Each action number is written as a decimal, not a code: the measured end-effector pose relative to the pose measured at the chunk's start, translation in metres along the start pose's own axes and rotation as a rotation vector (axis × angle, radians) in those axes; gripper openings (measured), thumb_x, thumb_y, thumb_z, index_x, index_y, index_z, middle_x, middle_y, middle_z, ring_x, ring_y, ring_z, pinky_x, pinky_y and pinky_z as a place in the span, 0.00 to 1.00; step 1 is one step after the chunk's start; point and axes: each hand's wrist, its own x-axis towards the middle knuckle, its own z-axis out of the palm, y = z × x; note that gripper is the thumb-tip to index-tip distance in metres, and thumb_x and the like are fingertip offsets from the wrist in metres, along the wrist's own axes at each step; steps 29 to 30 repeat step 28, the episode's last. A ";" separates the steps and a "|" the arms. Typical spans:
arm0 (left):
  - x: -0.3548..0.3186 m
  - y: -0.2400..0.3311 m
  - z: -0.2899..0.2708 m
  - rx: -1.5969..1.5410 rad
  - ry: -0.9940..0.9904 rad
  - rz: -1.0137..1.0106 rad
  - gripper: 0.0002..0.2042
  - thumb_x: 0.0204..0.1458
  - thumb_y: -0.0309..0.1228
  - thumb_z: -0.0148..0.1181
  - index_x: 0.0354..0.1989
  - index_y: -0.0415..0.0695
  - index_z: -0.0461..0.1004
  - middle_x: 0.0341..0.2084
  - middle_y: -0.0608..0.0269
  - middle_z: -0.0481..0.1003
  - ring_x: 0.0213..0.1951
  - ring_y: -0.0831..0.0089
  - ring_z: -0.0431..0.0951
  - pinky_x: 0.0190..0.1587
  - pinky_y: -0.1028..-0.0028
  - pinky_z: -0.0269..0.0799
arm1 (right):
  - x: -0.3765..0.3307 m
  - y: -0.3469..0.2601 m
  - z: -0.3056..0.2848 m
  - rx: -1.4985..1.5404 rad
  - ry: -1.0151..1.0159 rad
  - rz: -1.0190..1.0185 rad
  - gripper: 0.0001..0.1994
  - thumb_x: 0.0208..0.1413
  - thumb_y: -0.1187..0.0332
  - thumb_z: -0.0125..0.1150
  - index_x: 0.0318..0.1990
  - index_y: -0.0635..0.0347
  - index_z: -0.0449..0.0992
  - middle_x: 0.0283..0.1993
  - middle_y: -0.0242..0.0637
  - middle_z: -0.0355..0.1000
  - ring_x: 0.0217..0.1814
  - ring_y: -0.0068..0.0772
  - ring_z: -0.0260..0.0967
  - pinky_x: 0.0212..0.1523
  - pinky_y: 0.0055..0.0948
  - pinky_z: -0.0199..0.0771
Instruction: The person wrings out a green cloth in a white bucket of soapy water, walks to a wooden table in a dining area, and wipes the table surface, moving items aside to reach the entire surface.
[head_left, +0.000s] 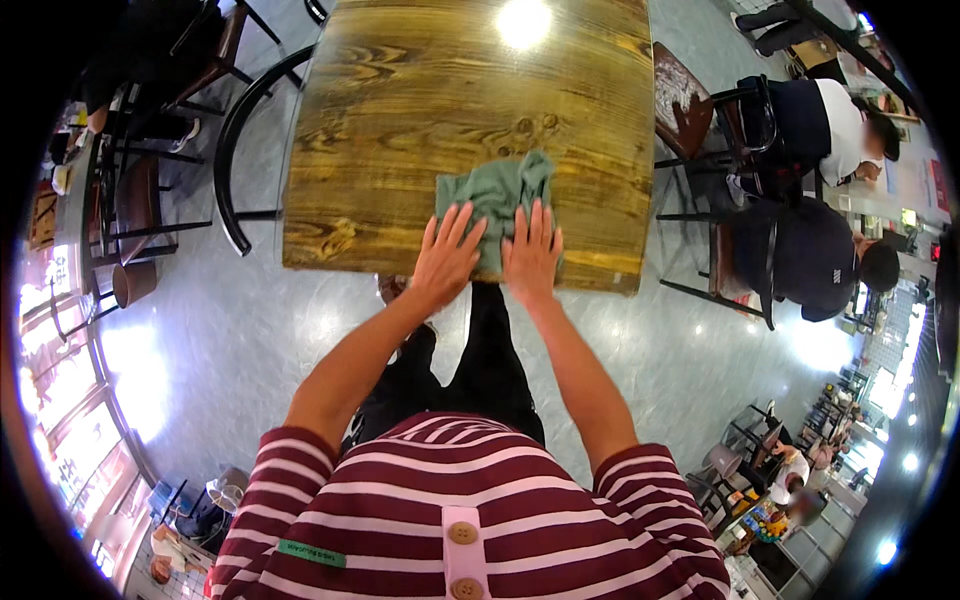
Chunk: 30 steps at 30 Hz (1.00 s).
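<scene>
A crumpled green cloth (497,190) lies near the front edge of a wooden table (400,110) with a shiny surface. My left hand (448,255) rests with its fingers stretched forward over the cloth's left side. On its right side, my right hand (531,252) lies flat with fingers extended. Both hands press from above and neither grips the cloth. Part of the cloth is hidden beneath my fingers, while a bunched corner sticks up at its far right.
A black curved chair frame (228,170) stands left of the table. Right of it is a chair with a worn brown seat (682,100). Two seated people, one in a dark shirt (800,258), are farther right. A bin (134,284) stands at the left.
</scene>
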 end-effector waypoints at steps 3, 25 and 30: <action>-0.006 0.016 0.001 0.021 -0.057 -0.007 0.27 0.59 0.39 0.50 0.68 0.59 0.56 0.71 0.58 0.45 0.71 0.54 0.43 0.68 0.49 0.40 | -0.014 0.013 -0.016 0.056 -0.083 0.079 0.32 0.58 0.59 0.56 0.67 0.59 0.54 0.75 0.51 0.38 0.77 0.52 0.33 0.70 0.54 0.36; 0.323 0.072 0.048 0.243 0.106 0.020 0.27 0.62 0.46 0.42 0.69 0.57 0.51 0.70 0.58 0.47 0.70 0.52 0.44 0.67 0.47 0.40 | 0.235 0.227 -0.025 0.043 0.166 0.004 0.26 0.59 0.63 0.52 0.65 0.54 0.59 0.72 0.45 0.49 0.76 0.46 0.39 0.70 0.54 0.38; 0.264 0.109 0.051 0.205 -0.004 0.099 0.28 0.60 0.46 0.44 0.69 0.54 0.52 0.71 0.59 0.46 0.71 0.53 0.43 0.68 0.47 0.39 | 0.163 0.223 -0.036 0.041 0.128 0.070 0.25 0.58 0.66 0.51 0.64 0.55 0.60 0.72 0.45 0.48 0.76 0.47 0.39 0.69 0.55 0.40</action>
